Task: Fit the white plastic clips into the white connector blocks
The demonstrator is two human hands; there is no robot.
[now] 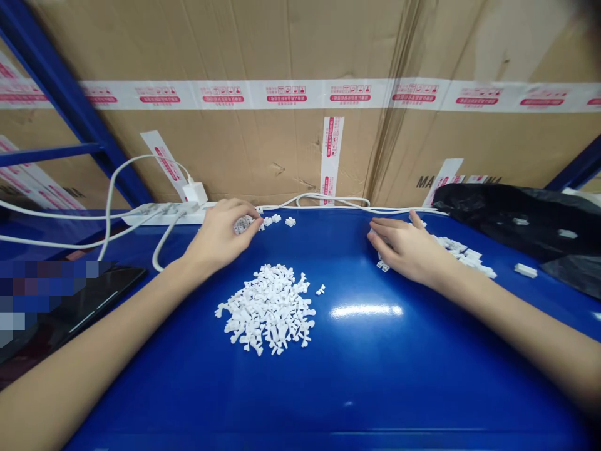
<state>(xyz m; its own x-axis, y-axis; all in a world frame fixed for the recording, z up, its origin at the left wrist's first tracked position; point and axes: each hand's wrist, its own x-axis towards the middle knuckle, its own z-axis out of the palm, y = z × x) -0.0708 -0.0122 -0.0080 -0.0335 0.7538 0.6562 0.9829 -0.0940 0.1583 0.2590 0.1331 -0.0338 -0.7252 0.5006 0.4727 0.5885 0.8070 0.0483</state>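
My left hand point(228, 230) is at the back of the blue table, thumb and fingers curled into a ring with their tips close together. Small white plastic pieces point(244, 223) show through the ring; what sits at the fingertips is mostly hidden. My right hand point(406, 247) is back down, thumb and forefinger nearly together over white plastic blocks point(383, 265), with a bit of white between them and the little finger raised. A heap of small white branched plastic parts point(272, 310) lies between my forearms, one loose part point(320, 290) beside it.
More white blocks point(464, 254) lie behind my right wrist, with a single block point(525, 270) farther right. A black plastic bag point(498, 216) covers the right back corner. At left are a power strip point(164, 213) with white cables and a dark phone-like device point(107, 294). Cardboard point(272, 147) stands behind.
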